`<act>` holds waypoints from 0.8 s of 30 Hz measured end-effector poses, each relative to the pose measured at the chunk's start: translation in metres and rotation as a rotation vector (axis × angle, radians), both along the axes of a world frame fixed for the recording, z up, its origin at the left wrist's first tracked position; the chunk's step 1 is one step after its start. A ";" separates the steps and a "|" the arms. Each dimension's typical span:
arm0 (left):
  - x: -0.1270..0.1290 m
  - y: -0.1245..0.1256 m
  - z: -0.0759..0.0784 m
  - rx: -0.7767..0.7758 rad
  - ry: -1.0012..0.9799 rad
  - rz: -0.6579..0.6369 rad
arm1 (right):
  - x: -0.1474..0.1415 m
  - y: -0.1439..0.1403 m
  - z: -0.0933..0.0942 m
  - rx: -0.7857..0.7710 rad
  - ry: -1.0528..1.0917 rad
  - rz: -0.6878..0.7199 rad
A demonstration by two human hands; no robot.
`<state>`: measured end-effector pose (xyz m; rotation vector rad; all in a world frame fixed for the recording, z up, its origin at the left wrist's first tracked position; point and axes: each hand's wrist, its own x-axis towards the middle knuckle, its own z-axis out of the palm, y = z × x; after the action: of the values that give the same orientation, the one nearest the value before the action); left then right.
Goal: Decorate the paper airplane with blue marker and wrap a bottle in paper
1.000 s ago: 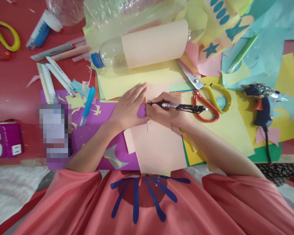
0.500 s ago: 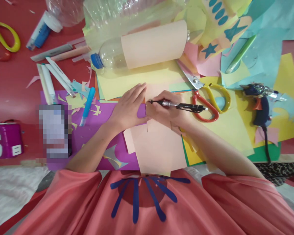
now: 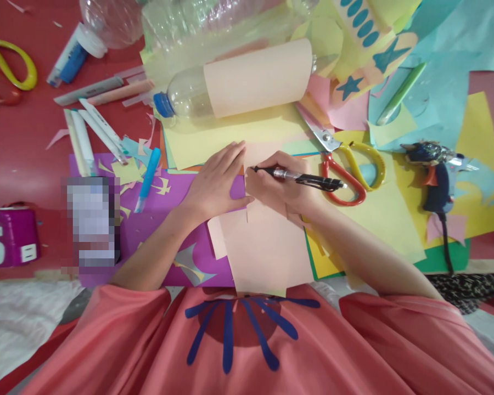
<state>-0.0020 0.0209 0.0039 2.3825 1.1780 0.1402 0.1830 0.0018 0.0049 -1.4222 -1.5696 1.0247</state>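
Our left hand [image 3: 216, 181] presses flat, fingers extended, on peach paper [image 3: 267, 247]; beside it, right hand [image 3: 282, 186] grips black pen [image 3: 300, 178].

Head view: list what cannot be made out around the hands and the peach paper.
- Pen tip: where it meets the peach paper is hidden by the right hand.
- Any marks drawn: covered by both hands; the left hand lies flat there.
- Pixelated block on the purple sheet: blurred, unidentifiable.
- Yellow-handled scissors: cut off by the left edge.
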 end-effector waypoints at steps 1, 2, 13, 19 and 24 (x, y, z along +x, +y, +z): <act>0.000 0.000 0.001 -0.004 0.008 0.002 | 0.000 0.001 -0.001 0.004 0.007 0.022; 0.001 0.000 0.001 -0.011 0.019 0.004 | 0.000 0.001 -0.002 0.004 0.008 0.037; -0.002 0.001 -0.001 0.004 -0.004 -0.007 | 0.001 -0.003 0.005 0.004 -0.041 -0.061; -0.002 0.001 -0.002 -0.004 -0.004 -0.003 | -0.003 -0.002 0.004 0.006 -0.041 -0.072; -0.001 0.001 -0.001 -0.017 0.008 -0.007 | 0.005 -0.001 0.005 -0.008 -0.046 -0.070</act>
<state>-0.0031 0.0219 0.0032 2.3740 1.1694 0.1179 0.1878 0.0013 0.0097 -1.5055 -1.5393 0.9643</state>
